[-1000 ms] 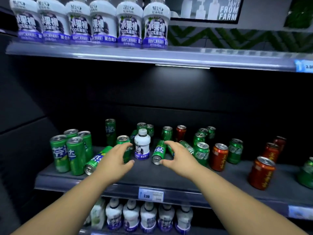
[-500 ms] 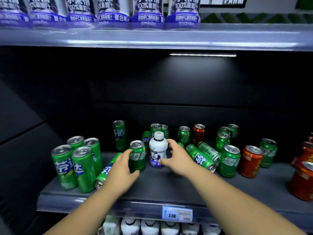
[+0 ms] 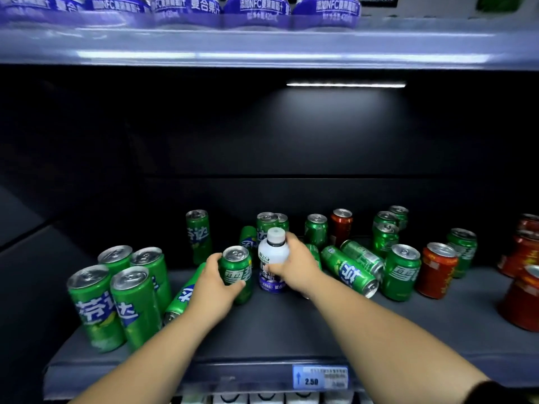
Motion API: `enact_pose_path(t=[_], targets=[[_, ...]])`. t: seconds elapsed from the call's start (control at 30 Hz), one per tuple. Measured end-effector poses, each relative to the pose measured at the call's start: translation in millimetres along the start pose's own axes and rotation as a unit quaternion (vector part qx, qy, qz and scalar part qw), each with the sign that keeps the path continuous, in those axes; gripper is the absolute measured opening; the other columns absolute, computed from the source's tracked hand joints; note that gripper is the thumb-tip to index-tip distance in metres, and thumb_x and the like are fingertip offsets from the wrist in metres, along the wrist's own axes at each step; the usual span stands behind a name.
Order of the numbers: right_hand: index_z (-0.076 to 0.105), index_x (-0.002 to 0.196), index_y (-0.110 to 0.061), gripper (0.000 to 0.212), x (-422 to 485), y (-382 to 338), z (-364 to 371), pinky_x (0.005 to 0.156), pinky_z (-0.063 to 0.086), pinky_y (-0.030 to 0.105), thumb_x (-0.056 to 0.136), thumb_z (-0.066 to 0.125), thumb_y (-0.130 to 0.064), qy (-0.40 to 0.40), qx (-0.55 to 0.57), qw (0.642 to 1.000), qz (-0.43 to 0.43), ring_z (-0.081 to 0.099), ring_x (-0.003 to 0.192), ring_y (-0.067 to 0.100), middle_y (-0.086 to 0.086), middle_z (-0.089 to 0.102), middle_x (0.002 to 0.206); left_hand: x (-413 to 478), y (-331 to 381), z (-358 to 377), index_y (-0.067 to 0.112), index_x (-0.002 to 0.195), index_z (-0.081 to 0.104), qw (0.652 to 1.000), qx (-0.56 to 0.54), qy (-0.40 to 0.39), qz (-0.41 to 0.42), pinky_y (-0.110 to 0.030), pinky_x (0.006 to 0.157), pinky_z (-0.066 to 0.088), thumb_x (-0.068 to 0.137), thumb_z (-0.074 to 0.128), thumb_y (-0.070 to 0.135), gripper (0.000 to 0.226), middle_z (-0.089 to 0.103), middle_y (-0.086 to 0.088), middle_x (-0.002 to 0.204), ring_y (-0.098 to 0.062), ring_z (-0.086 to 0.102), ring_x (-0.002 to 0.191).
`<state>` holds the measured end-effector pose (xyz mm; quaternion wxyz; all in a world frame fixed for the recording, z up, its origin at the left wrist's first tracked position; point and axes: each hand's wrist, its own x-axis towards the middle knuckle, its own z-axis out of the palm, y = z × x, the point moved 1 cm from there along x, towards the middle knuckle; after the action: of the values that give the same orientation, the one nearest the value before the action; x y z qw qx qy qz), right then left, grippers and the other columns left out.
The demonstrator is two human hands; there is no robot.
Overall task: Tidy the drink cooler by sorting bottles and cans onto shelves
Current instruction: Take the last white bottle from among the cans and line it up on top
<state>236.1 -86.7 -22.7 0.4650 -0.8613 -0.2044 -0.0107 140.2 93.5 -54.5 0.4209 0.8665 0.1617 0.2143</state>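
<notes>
Centre frame, the left hand [image 3: 213, 284] curls round 1 upright green can [image 3: 236, 272]; the right hand [image 3: 294, 266] grips the white bottle [image 3: 272, 258] beside it. Lifting carelessly could nudge the 2 toppled cans [image 3: 350, 269] rightward, rolling them off the shelf [image 3: 277, 330].

Before you the dark grey shelf [image 3: 277, 330] fills the lower frame. Tall green cans [image 3: 96, 304] stand at lower left, a short green can [image 3: 234, 266] and a white bottle [image 3: 272, 252] stand at centre, fallen green cans [image 3: 350, 269] lie just right of them, and red cans [image 3: 436, 269] stand toward the right edge.
</notes>
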Motion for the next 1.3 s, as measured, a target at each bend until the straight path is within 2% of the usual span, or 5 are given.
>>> enact_pose_path(t=[0.17, 0.4, 0.7, 1.03, 1.3], targets=[[0.055, 0.122, -0.033, 0.078, -19.2, -2.9, -15.2, 0.092, 0.053, 0.042, 0.051, 0.082, -0.052, 0.024, 0.013, 0.999, -0.034, 0.063, 0.106, 0.018, -0.007, 0.066, 0.115, -3.7, 10.5, -12.4, 0.017, 0.126, 0.053, 1.0, 0.027, -0.009, -0.004, -0.029, 0.085, 0.046, 0.074, 0.079, 0.018, 0.058, 0.066, 0.003, 0.104, -0.021, 0.065, 0.101], [0.056, 0.122, -0.036, 0.074, -63.2, -29.8, -75.1, 0.094, 0.052, 0.039, 0.056, 0.087, -0.045, -0.005, -0.017, 0.994, -0.109, 0.063, 0.102, 0.013, -0.011, 0.066, 0.113, -32.9, 51.1, -36.7, 0.026, 0.112, 0.063, 0.981, 0.192, -0.023, 0.031, -0.029, 0.085, 0.051, 0.079, 0.071, 0.033, 0.035, 0.07, 0.004, 0.106, -0.02, 0.065, 0.1], [0.056, 0.112, -0.043, 0.062, -128.8, -72.9, -187.8, 0.077, 0.053, 0.017, 0.06, 0.089, -0.035, 0.027, 0.043, 0.985, -0.164, 0.065, 0.094, 0.0, -0.017, 0.068, 0.104, -69.3, 169.0, -73.4, 0.035, 0.11, 0.06, 0.866, 0.445, 0.019, 0.228, -0.031, 0.074, 0.052, 0.086, 0.051, 0.047, 0.029, 0.063, 0.009, 0.109, -0.016, 0.062, 0.101], [0.062, 0.103, -0.038, 0.052, -148.5, -179.4, -318.0, 0.086, 0.06, 0.036, 0.061, 0.092, -0.031, 0.115, 0.128, 0.95, -0.261, 0.072, 0.093, 0.008, -0.008, 0.074, 0.103, -65.7, 322.9, -139.9, 0.011, 0.126, 0.062, 0.725, 0.426, 0.272, 0.468, -0.049, 0.089, 0.049, 0.074, 0.055, 0.034, 0.057, 0.056, -0.02, 0.133, -0.041, 0.055, 0.111], [0.066, 0.119, -0.026, 0.084, -109.6, -243.6, -352.2, 0.084, 0.061, 0.042, 0.042, 0.088, -0.051, 0.17, 0.119, 0.938, -0.276, 0.074, 0.089, 0.013, -0.002, 0.076, 0.1, -9.5, 343.4, -138.2, 0.017, 0.131, 0.06, 0.656, 0.473, 0.224, 0.545, -0.046, 0.095, 0.043, 0.079, 0.045, 0.031, 0.057, 0.059, -0.017, 0.136, -0.039, 0.058, 0.118]])
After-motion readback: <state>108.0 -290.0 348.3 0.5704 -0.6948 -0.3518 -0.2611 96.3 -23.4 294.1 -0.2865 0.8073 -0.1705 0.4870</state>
